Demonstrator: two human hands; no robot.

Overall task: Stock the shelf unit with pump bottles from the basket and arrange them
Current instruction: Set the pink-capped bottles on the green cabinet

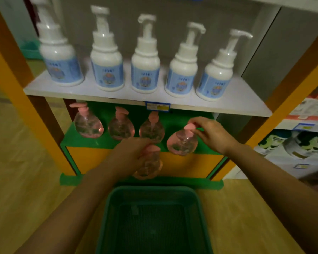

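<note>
Currently the left hand (134, 153) is clenched around the neck and pump of a clear pink pump bottle (149, 167), holding it in the air in front of the lower shelf's front edge, above the green basket (154, 217). Right hand (211, 134) pinches the pink pump head of a second pink bottle (182, 143) with fingertips; this bottle stands at the right front edge of the green lower shelf (92, 138). Three more pink bottles (117, 125) stand in a row toward the back of that shelf. Upper white shelf (117, 94) carries five white pump bottles (145, 70) with blue labels (image is blurred; label text unreadable). Basket interior looks empty. Floor (17, 180) is wood-toned.
</note>
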